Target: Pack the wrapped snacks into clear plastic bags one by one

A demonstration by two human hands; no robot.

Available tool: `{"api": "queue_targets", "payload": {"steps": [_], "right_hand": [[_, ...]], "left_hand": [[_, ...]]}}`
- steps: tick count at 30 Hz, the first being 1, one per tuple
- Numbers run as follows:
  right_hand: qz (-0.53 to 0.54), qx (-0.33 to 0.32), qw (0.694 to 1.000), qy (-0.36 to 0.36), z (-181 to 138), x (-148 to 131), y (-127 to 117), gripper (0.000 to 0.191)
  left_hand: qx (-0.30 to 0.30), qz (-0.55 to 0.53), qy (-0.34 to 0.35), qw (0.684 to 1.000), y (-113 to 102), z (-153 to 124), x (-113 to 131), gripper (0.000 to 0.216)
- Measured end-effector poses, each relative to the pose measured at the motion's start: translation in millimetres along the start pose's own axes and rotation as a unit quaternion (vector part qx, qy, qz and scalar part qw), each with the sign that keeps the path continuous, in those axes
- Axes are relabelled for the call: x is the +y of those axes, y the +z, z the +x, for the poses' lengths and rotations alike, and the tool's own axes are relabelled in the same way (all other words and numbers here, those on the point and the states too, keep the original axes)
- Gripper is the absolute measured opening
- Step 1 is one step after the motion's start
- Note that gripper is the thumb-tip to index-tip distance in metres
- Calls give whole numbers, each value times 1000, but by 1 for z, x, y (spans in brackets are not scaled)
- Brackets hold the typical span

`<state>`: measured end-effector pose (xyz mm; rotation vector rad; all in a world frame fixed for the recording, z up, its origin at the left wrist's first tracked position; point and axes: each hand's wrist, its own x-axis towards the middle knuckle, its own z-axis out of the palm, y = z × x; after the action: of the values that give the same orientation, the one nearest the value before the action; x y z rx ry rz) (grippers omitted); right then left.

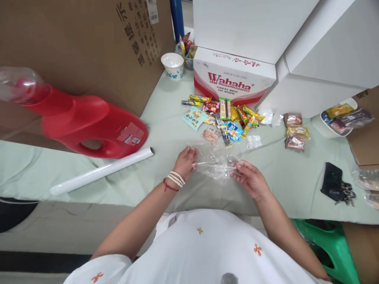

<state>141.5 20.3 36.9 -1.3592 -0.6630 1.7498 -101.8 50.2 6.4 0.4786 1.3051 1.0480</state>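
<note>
My left hand (pixel 185 161) and my right hand (pixel 250 179) both pinch a crumpled clear plastic bag (pixel 214 161), stretched between them just above the pale green cloth (pixel 166 118). The left wrist wears a white bead bracelet and a red string. Just beyond the bag lies a pile of small snack packets (pixel 223 118) in many colours, spread in front of a red and white Wahaha box (pixel 233 79).
A red detergent jug (pixel 85 122) lies on its side at the left, a white paper roll (pixel 102 170) beside it. A paper cup (pixel 172 65) stands at the back. Right: more snack packets (pixel 294 132), a white bowl (pixel 321 126) of snacks, a black key pouch (pixel 333 181).
</note>
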Motion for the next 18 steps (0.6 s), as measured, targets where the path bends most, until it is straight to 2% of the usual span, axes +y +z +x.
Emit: {"api": "queue_targets", "payload": {"steps": [4,7,9,11,13,15,18], "right_hand": [[71,-7,997,23,-2,3,-5,27],[101,-11,995,9,-2,8,4,26],[116,-11,993,6,-2,11,11,27],[123,-14,992,12,-2,14,20,27],[121,-22,992,21,-3,18,28,28],[103,-32,994,30,-5,22,35,29],[74,-30,996,24,-8,25,38,29]], "left_hand": [[33,-5,9,999,-15,-1,13,41],[124,-23,39,991,-23,-24,3,49],[152,-21,-4,988,-24,-44,-11,44],[96,-15,-91,991,-21,-58,-24,51],[30,-8,-124,992,-11,-62,-34,60],[38,3,-61,997,2,-55,-37,56],[95,-1,41,995,14,-37,-34,46]]}}
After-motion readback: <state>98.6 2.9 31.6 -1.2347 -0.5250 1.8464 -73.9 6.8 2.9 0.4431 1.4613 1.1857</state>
